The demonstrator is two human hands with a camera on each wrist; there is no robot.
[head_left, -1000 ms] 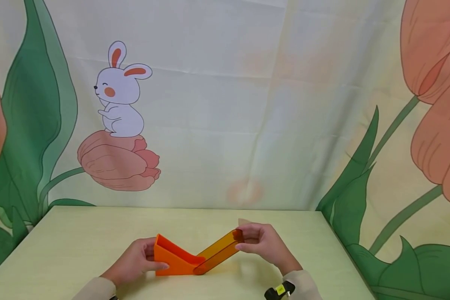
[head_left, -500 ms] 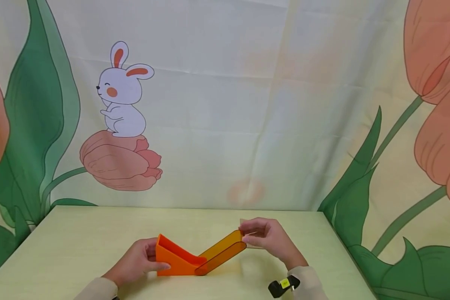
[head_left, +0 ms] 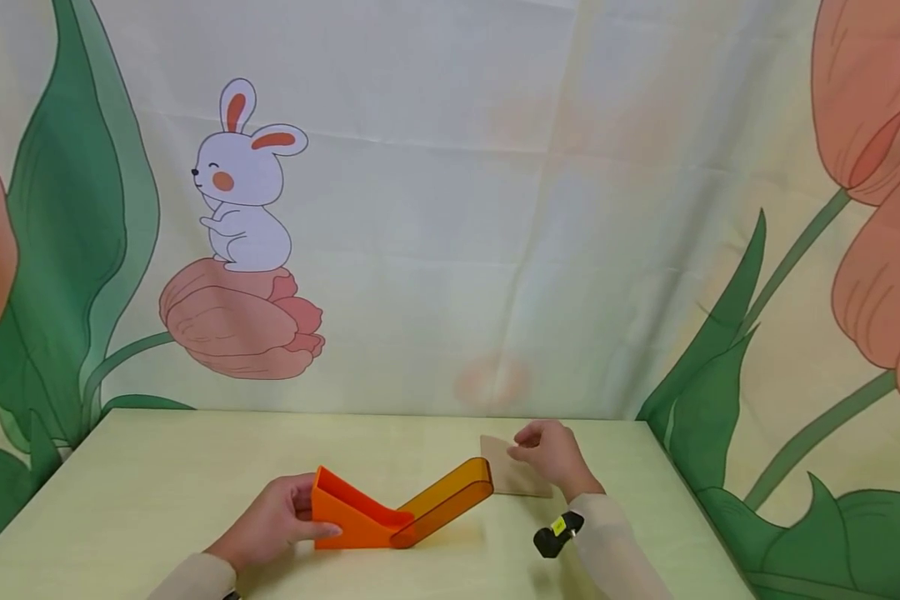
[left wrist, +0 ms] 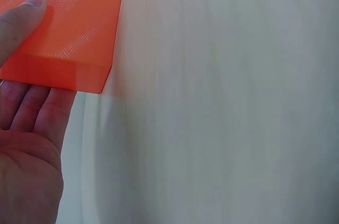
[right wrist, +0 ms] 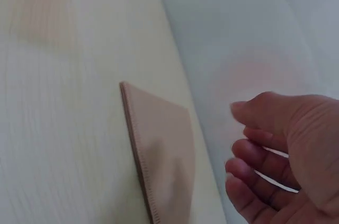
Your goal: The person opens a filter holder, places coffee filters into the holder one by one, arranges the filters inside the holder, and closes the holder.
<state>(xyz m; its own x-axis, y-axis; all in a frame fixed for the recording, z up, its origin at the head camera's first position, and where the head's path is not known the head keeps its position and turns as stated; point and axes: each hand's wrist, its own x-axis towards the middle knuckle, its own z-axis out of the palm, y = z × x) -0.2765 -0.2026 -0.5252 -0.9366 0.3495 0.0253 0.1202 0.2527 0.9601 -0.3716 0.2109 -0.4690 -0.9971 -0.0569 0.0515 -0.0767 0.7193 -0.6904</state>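
Note:
An orange wedge-shaped case [head_left: 356,523] stands on the table, its amber see-through lid [head_left: 450,502] swung up and slanting to the right. My left hand [head_left: 273,515] grips the tall left end, thumb on the near side and fingers behind. In the left wrist view the thumb lies on the orange wall [left wrist: 69,38]. My right hand [head_left: 555,457] hovers over a flat light-brown piece [head_left: 528,483] behind the lid, fingers loosely bent and holding nothing. Seen from the right wrist, that brown piece [right wrist: 164,155] is layered, with stitching along one edge, apart from the fingers.
The pale table [head_left: 195,467] ends at the back against a hanging cloth [head_left: 420,250] printed with a rabbit and tulips. A black device [head_left: 558,535] is strapped at my right wrist.
My right hand has let go of the lid's raised end and moved right and away, over the brown piece. The lid stays raised; my left hand keeps its hold.

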